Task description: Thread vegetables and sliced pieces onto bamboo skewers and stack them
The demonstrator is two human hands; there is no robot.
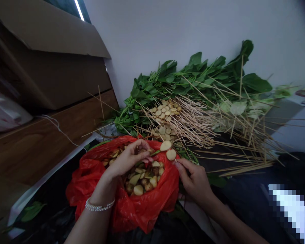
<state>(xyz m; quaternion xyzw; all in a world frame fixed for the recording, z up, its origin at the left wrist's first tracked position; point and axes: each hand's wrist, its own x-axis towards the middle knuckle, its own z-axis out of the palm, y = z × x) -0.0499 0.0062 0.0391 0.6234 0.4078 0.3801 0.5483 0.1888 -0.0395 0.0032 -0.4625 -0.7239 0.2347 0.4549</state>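
Under left hand (129, 157): red bag (147, 211) of potato pieces (138, 190), gaping, we judge for reach. Left hand: fingers curled; contents we cannot tell. Right hand (194, 175): clamped on stick (175, 160) just below potato slice (171, 155), presumably steadying. Beyond hands: skewered slices (163, 113); farther, leafy greens (200, 76).

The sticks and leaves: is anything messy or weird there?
Yes. Many sticks lie nearly side by side, but one stick pokes up in front of the leafy greens. Also, a loose leaf lies left of the red bag, apart from those greens.
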